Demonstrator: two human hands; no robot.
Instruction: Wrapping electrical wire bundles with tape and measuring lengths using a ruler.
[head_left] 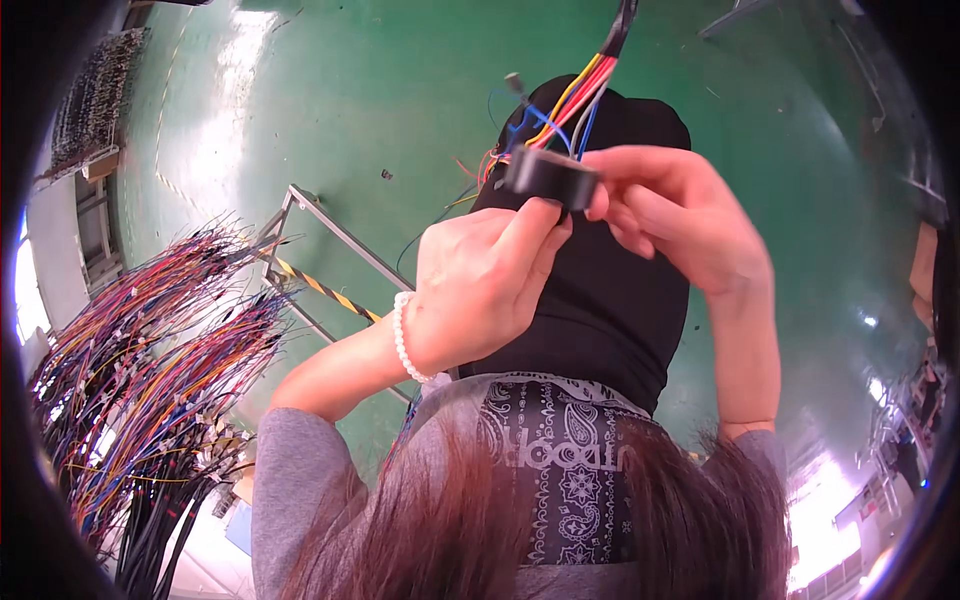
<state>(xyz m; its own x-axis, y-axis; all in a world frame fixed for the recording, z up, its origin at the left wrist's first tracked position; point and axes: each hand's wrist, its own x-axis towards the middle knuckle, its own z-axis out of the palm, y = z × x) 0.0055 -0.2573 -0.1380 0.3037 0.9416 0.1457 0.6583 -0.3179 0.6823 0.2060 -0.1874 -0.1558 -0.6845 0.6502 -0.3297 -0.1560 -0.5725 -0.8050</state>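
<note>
Above the green floor, both hands pinch a tape roll against the wires: left hand grasping its rim, right hand apparently too; light, stiff, sticky-edged.

Two hands, left and right, both at one black tape roll in the upper centre. One wire bundle of red, yellow, blue and white strands running to the top edge. One bead bracelet at centre. One large mass of coloured wires at the left edge. One metal frame at centre left.
</note>
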